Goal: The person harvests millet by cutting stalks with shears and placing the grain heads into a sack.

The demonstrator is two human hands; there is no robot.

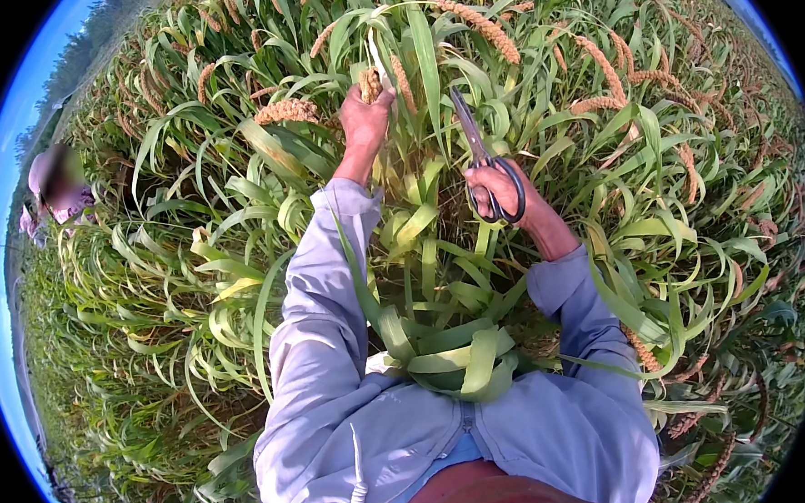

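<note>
My left hand (366, 120) grips a foxtail millet seed head (370, 85) just below its drooping tip, with a pale leaf beside my thumb. To its right, my right hand (498, 188) holds a pair of scissors (476, 135) by the dark handles, blades pointing up and away from me. The blades look nearly together, among the leaves and touching no seed head that I can make out. Another seed head (402, 83) hangs just right of my left hand, and a thick one (287, 111) lies to its left.
Dense millet plants surround me, their long leaves (427, 66) crossing between my arms and against my jacket. More drooping seed heads (483, 30) stand ahead and to the right. A person in a pink hat (40, 173) is among the plants at the far left.
</note>
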